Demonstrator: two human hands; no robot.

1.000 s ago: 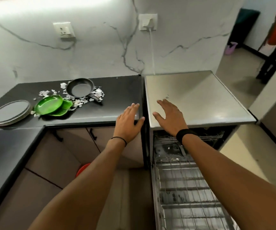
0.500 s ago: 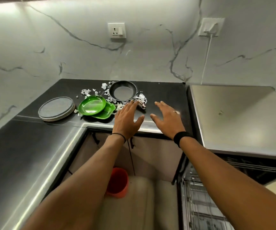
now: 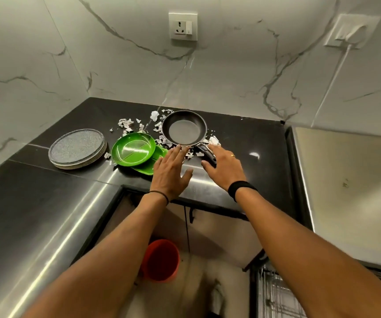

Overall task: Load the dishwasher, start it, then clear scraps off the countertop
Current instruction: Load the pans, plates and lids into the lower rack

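Compared with half a second earlier, both hands have travelled forward from the counter's front edge to the frying pan (image 3: 184, 128), and the view has closed in on the corner, so the dishwasher top (image 3: 345, 180) now sits at the right border.

The left hand (image 3: 170, 172) is flat, with its fingers straight and slightly spread. Its fingertips lie at the pan's near rim, though whether they actually touch it cannot be told. The right hand (image 3: 225, 167) is also spread and grips nothing. Its fingers reach over the pan's black handle (image 3: 206, 152) and its thumb lies by the handle's end, with the handle showing between thumb and forefinger.

The pan sits upright, open side up, on the black countertop (image 3: 249, 138) near the back wall, among torn paper scraps (image 3: 126, 123). Its long axis runs from the wall toward the person, with the handle pointing forward and slightly right. Just to its left lie two green plates (image 3: 133, 149), overlapping, and farther left a stack of grey plates (image 3: 77, 148). An orange bucket (image 3: 160, 260) stands on the floor below.
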